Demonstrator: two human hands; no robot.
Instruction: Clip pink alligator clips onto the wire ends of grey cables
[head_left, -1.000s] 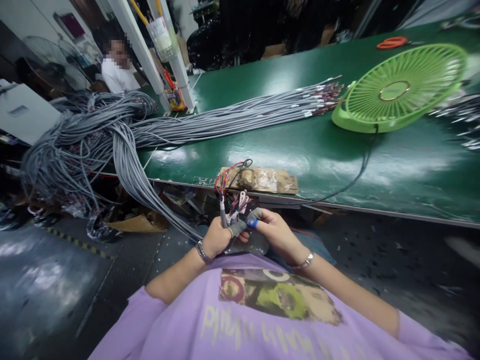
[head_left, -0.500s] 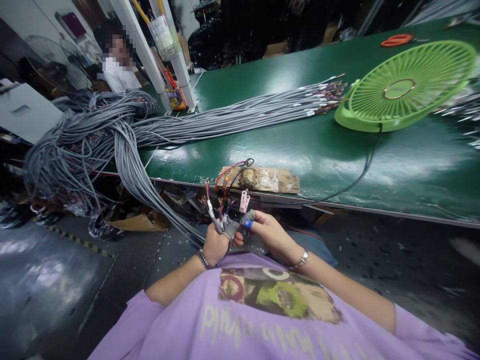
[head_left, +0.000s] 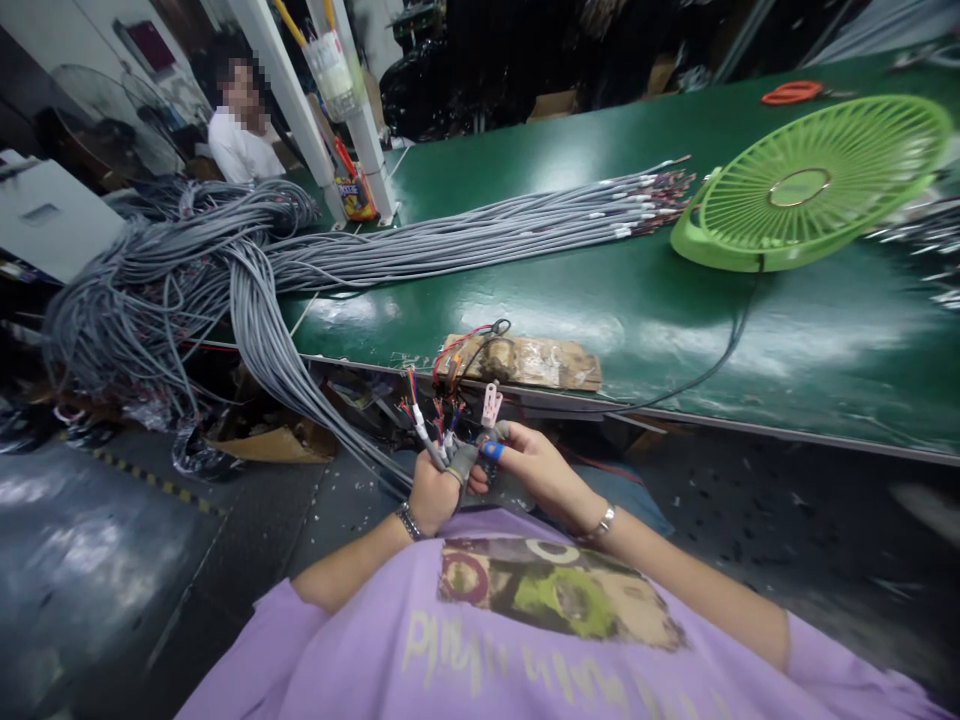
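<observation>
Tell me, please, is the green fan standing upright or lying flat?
Lying flat: the fan rests grille-up on the green table.

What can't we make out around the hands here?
Head view only:
1. The pink connector: too small; whether the right hand pinches it is unclear.
2. The cable ends in the left hand: wires too small and tangled to count.
3. The grey cable heap: lower part lost in the dark below the table edge.

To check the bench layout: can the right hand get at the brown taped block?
Probably yes: the right hand is close to the brown taped block, with nothing between, but holds a connector.
</observation>
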